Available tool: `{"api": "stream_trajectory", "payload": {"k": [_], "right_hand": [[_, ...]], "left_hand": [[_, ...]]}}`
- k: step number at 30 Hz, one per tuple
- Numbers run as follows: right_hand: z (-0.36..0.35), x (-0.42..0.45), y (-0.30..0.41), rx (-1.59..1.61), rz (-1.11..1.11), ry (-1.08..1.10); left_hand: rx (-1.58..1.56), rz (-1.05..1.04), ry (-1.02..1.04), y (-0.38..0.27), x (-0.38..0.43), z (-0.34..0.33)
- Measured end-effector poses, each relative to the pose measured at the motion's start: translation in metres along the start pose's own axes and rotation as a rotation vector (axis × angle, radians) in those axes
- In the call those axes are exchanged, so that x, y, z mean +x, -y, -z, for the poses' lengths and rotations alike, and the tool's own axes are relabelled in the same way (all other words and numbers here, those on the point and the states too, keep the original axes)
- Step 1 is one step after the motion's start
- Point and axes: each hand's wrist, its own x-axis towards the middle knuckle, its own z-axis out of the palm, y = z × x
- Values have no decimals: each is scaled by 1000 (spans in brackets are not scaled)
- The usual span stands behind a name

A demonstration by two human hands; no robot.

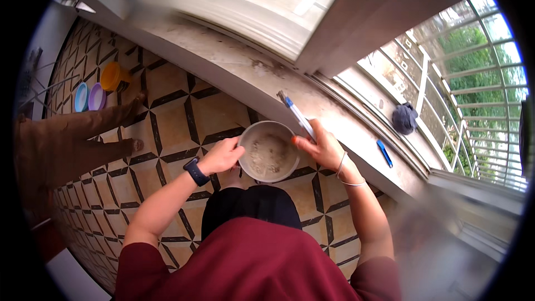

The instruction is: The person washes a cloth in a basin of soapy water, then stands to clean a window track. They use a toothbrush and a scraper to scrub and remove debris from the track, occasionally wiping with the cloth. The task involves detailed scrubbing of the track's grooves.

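Note:
My left hand [222, 155] grips the left rim of a round, pale bowl [269, 177]. Greyish, lumpy material [267, 150] lies inside it. In my right hand [324, 145] is a slim tool with a white and blue handle [300, 115]. Its grimy tip points away from me, over the window sill; whether it is a brush or a scraper is unclear. My right thumb is at the bowl's right rim; contact there cannot be made out. The bowl is held in front of my body, above the tiled floor.
Along the stone sill [234, 75] lie a blue utility knife [384, 153] and, by the window track, a dark bundled cloth [404, 118]. A barred window stands at right. Another person's brown-trousered legs [79, 133] are at left, near a yellow bucket [112, 76] and two basins [97, 97].

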Motion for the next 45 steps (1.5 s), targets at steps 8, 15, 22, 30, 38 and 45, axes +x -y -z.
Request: {"api": "stream_trajectory", "payload": {"k": [8, 15, 22, 30, 38, 45], "right_hand": [[-38, 102, 23, -788, 197, -258], [-62, 124, 49, -843, -30, -39], [-63, 136, 36, -819, 37, -115], [-39, 98, 21, -785, 35, -223], [-34, 94, -21, -651, 93, -306], [-40, 106, -23, -639, 315, -315]], "left_hand": [[12, 220, -565, 95, 20, 21], [-91, 273, -697, 90, 59, 8], [-62, 240, -752, 56, 53, 15], [1, 277, -774, 37, 45, 14], [-19, 346, -679, 17, 38, 21], [79, 297, -718, 13, 36, 27]]}}
